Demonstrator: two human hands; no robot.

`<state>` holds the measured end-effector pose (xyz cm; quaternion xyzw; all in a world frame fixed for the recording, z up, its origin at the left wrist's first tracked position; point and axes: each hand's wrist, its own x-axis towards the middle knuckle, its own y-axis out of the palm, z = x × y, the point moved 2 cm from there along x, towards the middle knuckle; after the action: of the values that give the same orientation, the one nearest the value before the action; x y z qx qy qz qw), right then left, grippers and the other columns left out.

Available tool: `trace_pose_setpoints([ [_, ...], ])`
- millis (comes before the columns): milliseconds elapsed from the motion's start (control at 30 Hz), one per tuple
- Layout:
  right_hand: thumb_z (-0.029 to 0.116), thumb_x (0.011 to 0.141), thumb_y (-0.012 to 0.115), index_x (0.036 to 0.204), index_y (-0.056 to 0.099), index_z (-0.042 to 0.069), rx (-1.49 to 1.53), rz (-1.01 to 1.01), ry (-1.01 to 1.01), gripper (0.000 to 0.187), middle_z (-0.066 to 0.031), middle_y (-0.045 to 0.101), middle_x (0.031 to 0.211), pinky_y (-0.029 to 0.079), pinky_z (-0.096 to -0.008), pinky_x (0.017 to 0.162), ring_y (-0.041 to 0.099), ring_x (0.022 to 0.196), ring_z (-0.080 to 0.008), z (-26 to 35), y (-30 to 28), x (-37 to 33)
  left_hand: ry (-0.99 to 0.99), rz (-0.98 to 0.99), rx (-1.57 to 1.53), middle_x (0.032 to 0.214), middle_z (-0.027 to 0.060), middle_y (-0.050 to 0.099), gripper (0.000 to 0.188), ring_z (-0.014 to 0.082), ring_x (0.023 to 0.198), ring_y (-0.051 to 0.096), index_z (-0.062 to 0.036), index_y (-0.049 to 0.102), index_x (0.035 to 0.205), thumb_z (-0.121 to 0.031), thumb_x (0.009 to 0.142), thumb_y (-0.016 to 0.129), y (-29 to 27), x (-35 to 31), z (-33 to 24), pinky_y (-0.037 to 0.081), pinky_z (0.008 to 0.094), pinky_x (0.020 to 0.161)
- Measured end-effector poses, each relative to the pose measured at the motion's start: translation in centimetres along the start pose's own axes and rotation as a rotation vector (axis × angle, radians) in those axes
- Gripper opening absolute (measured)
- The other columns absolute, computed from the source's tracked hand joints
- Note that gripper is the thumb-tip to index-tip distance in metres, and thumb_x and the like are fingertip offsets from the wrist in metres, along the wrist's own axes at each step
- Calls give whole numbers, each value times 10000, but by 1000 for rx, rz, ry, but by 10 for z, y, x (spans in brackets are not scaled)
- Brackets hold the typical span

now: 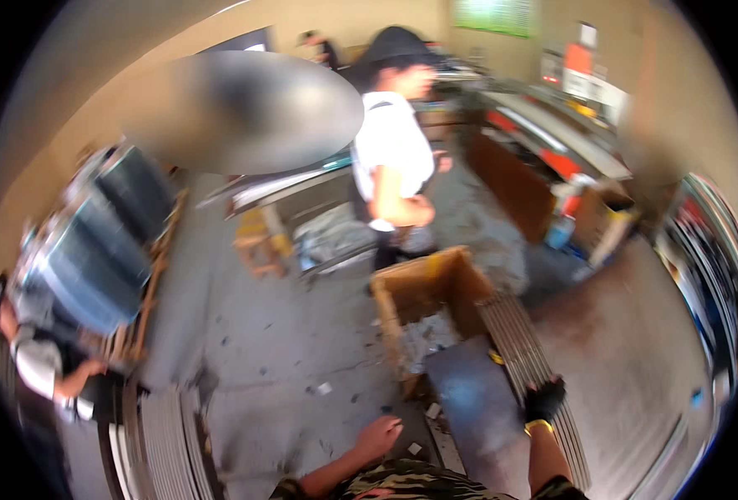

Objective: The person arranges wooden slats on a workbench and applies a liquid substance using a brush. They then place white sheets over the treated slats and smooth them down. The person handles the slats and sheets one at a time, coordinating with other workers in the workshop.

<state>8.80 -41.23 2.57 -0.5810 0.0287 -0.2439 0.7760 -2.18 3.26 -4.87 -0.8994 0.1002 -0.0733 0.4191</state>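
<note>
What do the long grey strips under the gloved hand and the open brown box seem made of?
Long grey strips: possibly dull metal, by their straight edges, though plastic is possible. Open brown box: likely matte cardboard, by its thin flat walls.

The camera sits on the person's head and looks down and ahead. The left hand (378,437) and right hand (544,401) are near it, low in the view. The box (423,282) is farther off, and the back wall (406,18) is far away. The wide, round view bends things near its dark rim.
</note>
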Motion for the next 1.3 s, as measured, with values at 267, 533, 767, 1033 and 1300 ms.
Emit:
trace_pose_setpoints([
  [267, 545, 854, 648, 1445, 370, -89, -159, -32, 174, 910, -286, 411, 1487, 237, -557, 1169, 360, 1389, -445, -96, -76, -67, 34, 107, -190, 1083, 159, 703, 320, 338, 971, 677, -31, 679, 1141, -286, 961, 608, -37, 46, -81, 531, 407, 851],
  [533, 582, 878, 614, 1496, 302, -73, -118, 11, 283, 953, -297, 268, 1578, 129, -555, 1215, 194, 1490, -455, -97, -103, -116, 277, 132, -87, 1062, 176, 698, 266, 322, 915, 691, -9, 676, 1132, -203, 959, 620, -25, 62, -95, 545, 395, 823],
  [767, 560, 865, 633, 1477, 345, -86, -72, -31, 213, 935, -300, 294, 1564, 148, -562, 1208, 233, 1471, -460, -81, -113, -128, 367, 141, -132, 1090, 184, 689, 249, 320, 917, 692, 16, 670, 1126, -165, 967, 605, -17, 80, -115, 559, 382, 813],
  [1033, 538, 807, 702, 1436, 350, -85, -85, -50, 126, 952, -317, 317, 1530, 195, -590, 1182, 279, 1425, -502, -75, -124, -155, 326, 141, -221, 1092, 181, 690, 230, 315, 915, 689, 11, 676, 1116, -142, 956, 613, -32, 72, -168, 565, 376, 806],
  [1300, 584, 800, 702, 1446, 358, -86, -118, 46, -23, 992, -326, 325, 1515, 169, -598, 1190, 279, 1429, -492, -50, -117, -163, 314, 59, -120, 1100, 168, 692, 227, 321, 966, 682, -11, 687, 1107, -159, 943, 636, -5, 58, -127, 546, 401, 871],
])
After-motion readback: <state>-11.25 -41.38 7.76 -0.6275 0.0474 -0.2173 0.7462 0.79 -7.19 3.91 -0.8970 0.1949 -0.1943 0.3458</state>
